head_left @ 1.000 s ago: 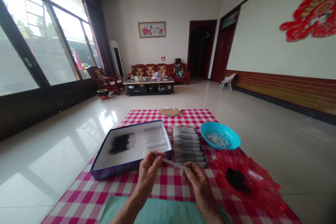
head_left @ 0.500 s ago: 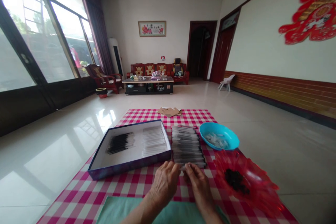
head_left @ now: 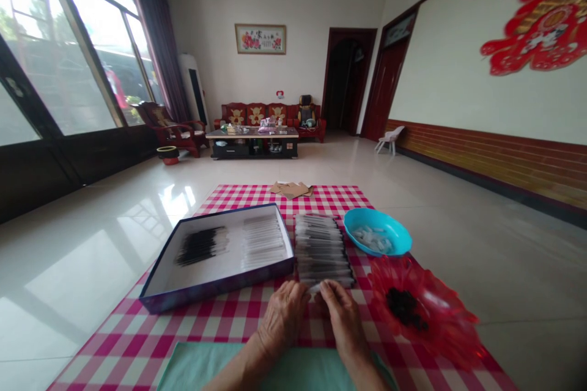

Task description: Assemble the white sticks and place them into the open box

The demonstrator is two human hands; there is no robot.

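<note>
My left hand point(head_left: 284, 313) and my right hand point(head_left: 343, 313) are close together at the near end of a row of pens point(head_left: 320, 247). Between their fingertips they pinch a short whitish, translucent pen piece point(head_left: 314, 288), mostly covered by the fingers. The pens lie side by side, frosted with dark parts. To the left, a shallow white-lined box point(head_left: 220, 287) holds dark slim pen parts point(head_left: 202, 245) and clear tubes point(head_left: 263, 241). A blue bowl point(head_left: 398, 244) with small translucent pieces point(head_left: 372, 239) stands to the right. Nearer, a red petal-shaped bowl point(head_left: 447, 317) contains small black pieces point(head_left: 406, 308).
A pink-and-white checked cloth point(head_left: 110, 348) covers the table. Under my forearms lies a green cloth point(head_left: 197, 366). Torn brown cardboard point(head_left: 292, 190) rests at the far edge. Beyond are a coffee table point(head_left: 252, 134), a wooden sofa point(head_left: 293, 113) and a small chair point(head_left: 389, 139).
My hands have drawn slightly apart, so more of the whitish piece shows between the fingertips. The whole view has shifted a little, with things now appearing higher and further left.
</note>
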